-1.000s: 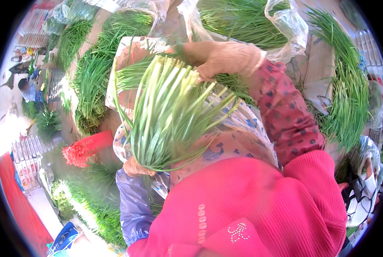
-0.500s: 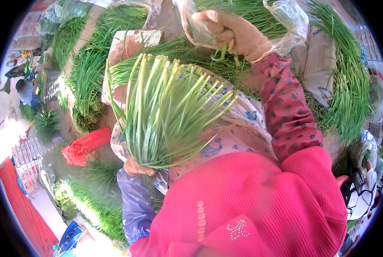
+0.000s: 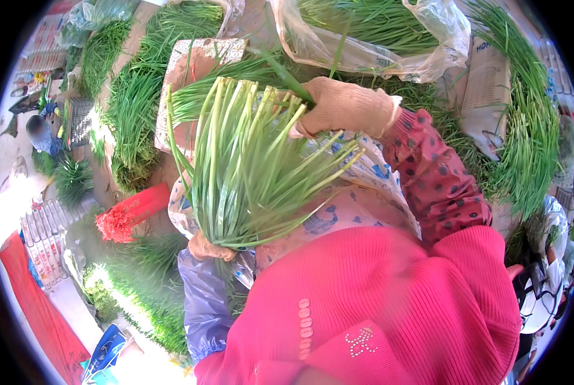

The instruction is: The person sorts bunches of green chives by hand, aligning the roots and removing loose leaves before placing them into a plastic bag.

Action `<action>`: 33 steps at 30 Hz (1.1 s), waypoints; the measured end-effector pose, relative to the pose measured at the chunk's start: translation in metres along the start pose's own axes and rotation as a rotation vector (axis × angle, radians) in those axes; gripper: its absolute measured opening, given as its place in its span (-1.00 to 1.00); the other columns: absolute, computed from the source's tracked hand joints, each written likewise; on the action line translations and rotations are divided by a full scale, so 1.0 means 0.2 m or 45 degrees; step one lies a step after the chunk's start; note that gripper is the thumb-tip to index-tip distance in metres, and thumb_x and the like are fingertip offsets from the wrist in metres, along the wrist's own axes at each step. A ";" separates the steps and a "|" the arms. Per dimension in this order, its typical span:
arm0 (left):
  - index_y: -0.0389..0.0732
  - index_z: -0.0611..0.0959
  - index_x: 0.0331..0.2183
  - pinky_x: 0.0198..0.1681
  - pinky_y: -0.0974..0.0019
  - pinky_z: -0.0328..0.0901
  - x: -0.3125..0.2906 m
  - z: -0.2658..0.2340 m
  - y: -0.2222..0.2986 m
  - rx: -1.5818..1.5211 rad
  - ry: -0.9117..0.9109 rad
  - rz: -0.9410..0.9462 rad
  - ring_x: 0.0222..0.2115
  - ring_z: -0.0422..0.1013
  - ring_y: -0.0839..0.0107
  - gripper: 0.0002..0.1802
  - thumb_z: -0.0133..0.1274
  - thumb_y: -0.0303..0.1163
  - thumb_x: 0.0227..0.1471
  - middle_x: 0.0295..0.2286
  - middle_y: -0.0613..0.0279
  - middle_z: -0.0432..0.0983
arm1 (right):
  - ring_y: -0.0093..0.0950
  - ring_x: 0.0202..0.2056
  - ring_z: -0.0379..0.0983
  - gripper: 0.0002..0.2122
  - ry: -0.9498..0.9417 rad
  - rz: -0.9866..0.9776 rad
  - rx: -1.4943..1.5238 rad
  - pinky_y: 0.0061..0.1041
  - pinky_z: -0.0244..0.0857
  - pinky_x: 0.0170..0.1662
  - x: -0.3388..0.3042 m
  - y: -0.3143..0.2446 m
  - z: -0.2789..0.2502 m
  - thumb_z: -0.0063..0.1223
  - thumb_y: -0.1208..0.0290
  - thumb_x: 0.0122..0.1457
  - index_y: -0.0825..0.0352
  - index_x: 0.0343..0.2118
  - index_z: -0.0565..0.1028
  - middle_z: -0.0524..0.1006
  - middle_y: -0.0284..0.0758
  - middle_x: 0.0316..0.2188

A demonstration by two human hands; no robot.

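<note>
A fanned bunch of green garlic chives [image 3: 239, 167] stands in front of my chest, its pale cut ends pointing away from me. My left hand [image 3: 210, 248], in a tan glove, is closed round the leafy lower end of it. At the bunch's right side, my right hand [image 3: 348, 108], also gloved, pinches a few garlic chives [image 3: 290, 80] whose green leaves stick out past the fingers. Its fingertips are close to the cut ends; whether they touch is partly hidden. A patterned apron [image 3: 338, 205] covers my lap beneath the bunch.
Beyond my hands lies an open clear plastic bag [image 3: 422, 67] of chives. A patterned box [image 3: 171, 70] and a red bundle of ties [image 3: 133, 212] lie to the left. Heaps of chives [image 3: 136, 109] flank me, with a white crate [image 3: 482, 96] at right. Another person [image 3: 43, 138] is far left.
My right hand has come back from the plastic bag toward me, down to the right side of the bunch, with a few chives in it. The left hand and its bunch have barely moved.
</note>
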State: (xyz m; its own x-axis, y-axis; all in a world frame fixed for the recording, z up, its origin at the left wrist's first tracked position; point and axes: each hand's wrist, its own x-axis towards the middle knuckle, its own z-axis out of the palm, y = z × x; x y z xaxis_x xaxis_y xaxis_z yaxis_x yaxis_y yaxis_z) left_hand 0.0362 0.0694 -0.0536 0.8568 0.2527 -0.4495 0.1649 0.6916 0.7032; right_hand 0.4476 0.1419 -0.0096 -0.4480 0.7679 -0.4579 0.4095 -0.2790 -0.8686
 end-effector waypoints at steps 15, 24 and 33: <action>-0.36 0.44 -0.05 -0.60 0.29 0.24 -0.05 -0.16 -0.28 -0.298 -0.092 0.064 -0.63 0.36 0.38 -0.52 0.17 -0.66 -0.07 -0.58 0.13 0.45 | -0.68 -0.63 0.33 -0.76 0.239 -0.291 0.958 -0.66 0.23 -0.61 -0.18 0.26 -0.20 0.09 0.38 0.18 0.36 -0.13 0.49 0.56 -0.37 -0.39; -0.33 0.53 -0.28 -0.63 0.34 0.14 0.06 -0.05 -0.06 0.037 -0.189 0.120 -0.64 0.31 0.45 -0.72 0.17 -0.63 -0.14 -0.58 0.27 0.42 | -0.54 -0.17 0.42 -0.44 0.003 -0.520 0.300 -0.55 0.33 -0.13 -0.07 0.08 -0.21 0.07 0.47 0.06 0.27 0.20 0.30 0.51 -0.30 -0.12; -0.38 0.48 -0.14 -0.58 0.27 0.26 0.02 0.01 0.03 0.004 -0.006 -0.021 -0.61 0.35 0.36 -0.65 0.04 -0.64 -0.06 -0.56 0.09 0.43 | -0.35 -0.28 0.53 -0.53 0.105 -0.586 -0.064 -0.39 0.37 -0.19 0.21 0.07 0.07 0.21 0.37 -0.05 0.26 -0.01 0.43 0.59 -0.22 -0.33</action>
State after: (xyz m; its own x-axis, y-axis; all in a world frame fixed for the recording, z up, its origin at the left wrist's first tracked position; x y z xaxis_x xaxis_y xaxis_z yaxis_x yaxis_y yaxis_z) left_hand 0.0412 0.0724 -0.0499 0.8562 0.2380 -0.4586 0.1806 0.6938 0.6972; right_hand 0.4239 0.1628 -0.0433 -0.5281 0.8491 -0.0087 0.2221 0.1283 -0.9666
